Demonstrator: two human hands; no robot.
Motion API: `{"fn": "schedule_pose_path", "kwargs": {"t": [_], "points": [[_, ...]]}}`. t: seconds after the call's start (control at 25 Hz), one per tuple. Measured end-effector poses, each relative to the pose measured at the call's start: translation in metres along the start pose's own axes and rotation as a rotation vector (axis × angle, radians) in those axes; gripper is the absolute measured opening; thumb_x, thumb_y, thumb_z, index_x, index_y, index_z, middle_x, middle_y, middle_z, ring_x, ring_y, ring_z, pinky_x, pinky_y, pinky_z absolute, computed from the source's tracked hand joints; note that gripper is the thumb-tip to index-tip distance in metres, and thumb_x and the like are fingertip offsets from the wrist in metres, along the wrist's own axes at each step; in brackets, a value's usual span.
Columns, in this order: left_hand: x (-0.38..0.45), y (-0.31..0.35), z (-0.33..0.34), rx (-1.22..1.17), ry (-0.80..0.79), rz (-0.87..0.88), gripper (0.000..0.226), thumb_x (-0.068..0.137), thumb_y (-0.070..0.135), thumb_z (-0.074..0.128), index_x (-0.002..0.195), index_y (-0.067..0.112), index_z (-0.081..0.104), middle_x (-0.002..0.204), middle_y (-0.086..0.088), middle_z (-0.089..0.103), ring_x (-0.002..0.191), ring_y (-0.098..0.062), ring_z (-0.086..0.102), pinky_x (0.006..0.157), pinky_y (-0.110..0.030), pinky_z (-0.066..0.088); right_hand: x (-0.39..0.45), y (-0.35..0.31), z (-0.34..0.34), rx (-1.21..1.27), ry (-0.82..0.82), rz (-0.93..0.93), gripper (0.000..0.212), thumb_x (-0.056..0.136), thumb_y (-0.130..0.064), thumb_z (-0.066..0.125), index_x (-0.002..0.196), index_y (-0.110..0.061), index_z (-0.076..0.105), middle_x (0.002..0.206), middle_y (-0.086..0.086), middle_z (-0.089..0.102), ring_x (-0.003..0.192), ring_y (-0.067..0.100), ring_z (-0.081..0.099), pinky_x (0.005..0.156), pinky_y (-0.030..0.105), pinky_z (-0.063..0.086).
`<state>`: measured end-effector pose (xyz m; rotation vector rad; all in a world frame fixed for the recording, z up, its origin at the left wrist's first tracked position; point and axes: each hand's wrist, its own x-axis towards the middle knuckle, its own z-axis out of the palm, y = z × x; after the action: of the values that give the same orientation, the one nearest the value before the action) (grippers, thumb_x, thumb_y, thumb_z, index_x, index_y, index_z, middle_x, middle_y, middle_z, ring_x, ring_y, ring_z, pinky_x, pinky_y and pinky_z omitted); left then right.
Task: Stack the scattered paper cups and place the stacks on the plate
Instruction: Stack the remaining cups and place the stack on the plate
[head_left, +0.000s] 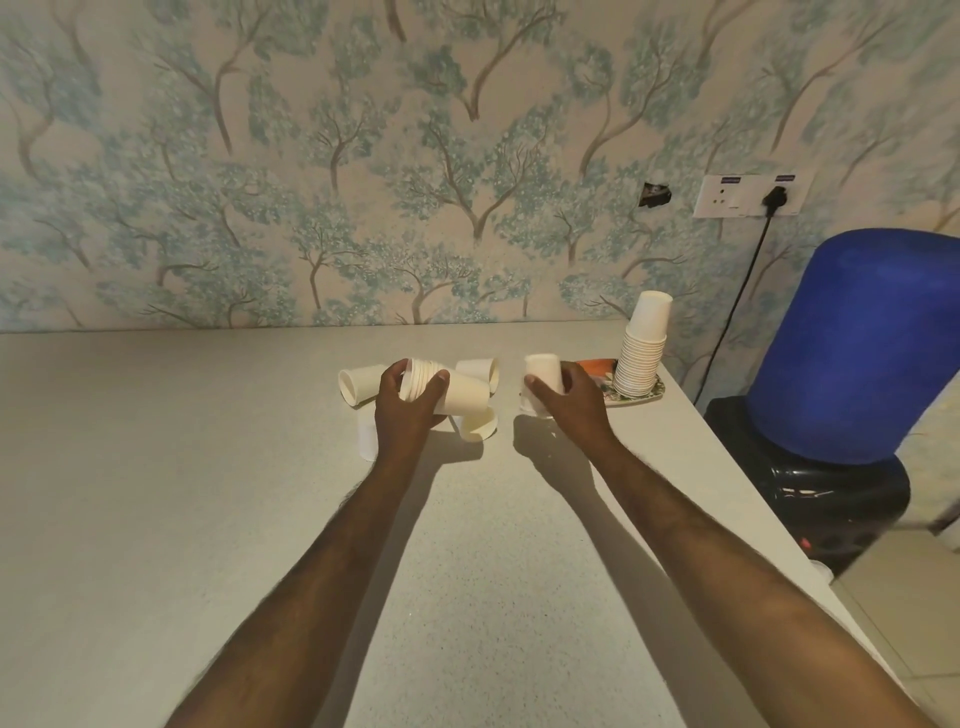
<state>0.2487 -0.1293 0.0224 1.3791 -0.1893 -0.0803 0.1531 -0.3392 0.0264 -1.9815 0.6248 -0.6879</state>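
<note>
Head view: left hand (408, 410) fingers wrap a sideways cup stack (447, 389); right hand (571, 402) fingers grip 1 upturned cup (543, 371).

home or office pantry nook, tree wallpaper (363, 156), water dispenser w/ blue jug (857, 343), wall socket (753, 196)

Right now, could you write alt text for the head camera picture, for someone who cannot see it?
A person's left hand grips a sideways stack of paper cups while the right hand holds a single upside-down cup over a grey table. A tall cup stack stands on a patterned plate to the right; loose cups lie nearby.
</note>
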Motion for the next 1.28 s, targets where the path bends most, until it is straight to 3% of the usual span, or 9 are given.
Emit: {"fn": "schedule_pose_path", "kwargs": {"t": [0.12, 0.24, 0.4, 0.6, 0.72, 0.8, 0.96, 1.16, 1.28], "points": [[-0.003, 0.002, 0.008, -0.023, -0.004, -0.005, 0.062, 0.088, 0.025, 0.080, 0.142, 0.017, 0.049, 0.134, -0.008, 0.057, 0.118, -0.025, 0.061, 0.076, -0.039, 0.065, -0.003, -0.014, 0.008, 0.439, 0.039, 0.216, 0.035, 0.091, -0.036, 0.071, 0.113, -0.012, 0.059, 0.110, 0.005, 0.067, 0.101, 0.021, 0.067, 0.081, 0.037, 0.057], [-0.006, 0.005, 0.013, -0.061, 0.001, -0.005, 0.061, 0.089, 0.024, 0.079, 0.142, 0.017, 0.049, 0.133, -0.008, 0.057, 0.118, -0.024, 0.062, 0.075, -0.035, 0.064, -0.010, -0.025, 0.016, 0.723, 0.006, 0.306, 0.034, 0.094, -0.029, 0.067, 0.119, -0.010, 0.054, 0.118, 0.013, 0.063, 0.098, 0.020, 0.067, 0.069, 0.032, 0.062], [-0.008, 0.008, 0.016, -0.096, 0.011, -0.014, 0.058, 0.090, 0.026, 0.078, 0.140, 0.019, 0.049, 0.127, -0.004, 0.058, 0.116, -0.021, 0.062, 0.074, -0.032, 0.064, -0.020, -0.035, 0.027, 0.844, -0.116, 0.364, 0.052, 0.093, -0.024, 0.069, 0.137, -0.014, 0.043, 0.125, 0.016, 0.060, 0.115, 0.032, 0.065, 0.087, 0.046, 0.060], [-0.008, 0.009, 0.017, -0.101, 0.002, -0.017, 0.059, 0.092, 0.033, 0.074, 0.142, 0.018, 0.046, 0.128, -0.004, 0.057, 0.111, -0.013, 0.062, 0.065, -0.024, 0.061, -0.028, -0.044, 0.040, 0.887, -0.267, 0.374, 0.052, 0.095, -0.021, 0.067, 0.139, -0.010, 0.043, 0.129, 0.019, 0.060, 0.114, 0.037, 0.066, 0.090, 0.046, 0.059], [-0.010, 0.011, 0.017, -0.070, -0.028, -0.017, 0.061, 0.090, 0.036, 0.076, 0.140, 0.022, 0.045, 0.120, 0.004, 0.060, 0.108, -0.012, 0.063, 0.064, -0.022, 0.059, -0.032, -0.047, 0.047, 0.812, -0.340, 0.368, 0.055, 0.093, -0.025, 0.070, 0.138, -0.010, 0.042, 0.129, 0.020, 0.063, 0.106, 0.032, 0.070, 0.081, 0.037, 0.061], [-0.010, 0.013, 0.015, -0.027, -0.019, 0.012, 0.066, 0.087, 0.035, 0.079, 0.142, 0.024, 0.042, 0.119, 0.005, 0.058, 0.108, -0.012, 0.062, 0.062, -0.019, 0.058, -0.029, -0.046, 0.050, 0.719, -0.360, 0.335, 0.055, 0.095, -0.034, 0.067, 0.138, -0.011, 0.044, 0.130, 0.018, 0.063, 0.109, 0.029, 0.069, 0.089, 0.040, 0.059], [-0.004, 0.017, 0.009, -0.014, 0.035, 0.030, 0.071, 0.086, 0.030, 0.081, 0.144, 0.021, 0.042, 0.135, -0.007, 0.052, 0.119, -0.024, 0.058, 0.069, -0.026, 0.062, -0.015, -0.045, 0.055, 0.484, -0.285, 0.287, 0.054, 0.104, -0.049, 0.038, 0.135, -0.006, 0.052, 0.129, 0.015, 0.063, 0.114, 0.028, 0.064, 0.096, 0.040, 0.050], [0.000, 0.016, -0.001, 0.020, 0.137, 0.094, 0.064, 0.084, 0.031, 0.083, 0.135, 0.029, 0.044, 0.134, -0.002, 0.052, 0.120, -0.024, 0.057, 0.066, -0.020, 0.059, -0.005, -0.032, 0.070, -0.108, -0.263, 0.116, 0.058, 0.095, -0.050, 0.057, 0.132, -0.006, 0.056, 0.132, 0.010, 0.063, 0.119, 0.028, 0.061, 0.082, 0.028, 0.043], [0.006, 0.010, -0.013, 0.088, 0.198, 0.096, 0.071, 0.084, 0.034, 0.083, 0.141, 0.025, 0.043, 0.140, -0.004, 0.051, 0.126, -0.026, 0.055, 0.091, -0.044, 0.061, 0.002, -0.029, 0.085, -0.253, -0.295, 0.046, 0.055, 0.099, -0.049, 0.050, 0.129, -0.004, 0.059, 0.133, 0.015, 0.063, 0.122, 0.032, 0.059, 0.094, 0.034, 0.048]]}}
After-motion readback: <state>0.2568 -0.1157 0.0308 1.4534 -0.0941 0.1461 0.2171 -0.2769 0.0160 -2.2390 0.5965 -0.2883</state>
